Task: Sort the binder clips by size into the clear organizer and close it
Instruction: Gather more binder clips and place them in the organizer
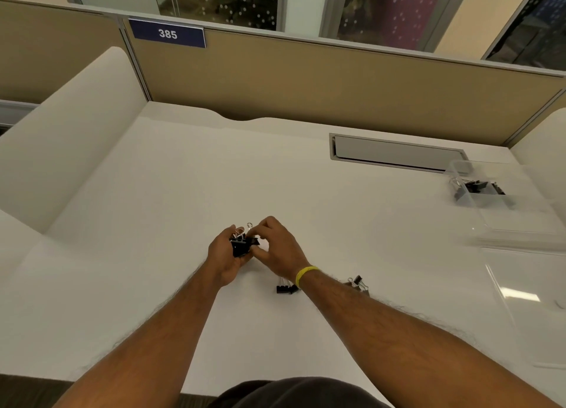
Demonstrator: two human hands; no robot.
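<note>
Still gathering: the left hand curls round clips and the right hand pinches one. Next, probably, they go into the organizer.

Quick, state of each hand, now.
Left hand: closed, holding a bunch of black binder clips.
Right hand: closed, pinching a single clip at that bunch.

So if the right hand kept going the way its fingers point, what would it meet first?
The bunch of black metal binder clips that the left hand holds. The right hand seems to pinch that bunch now, so nothing lies between them.
</note>
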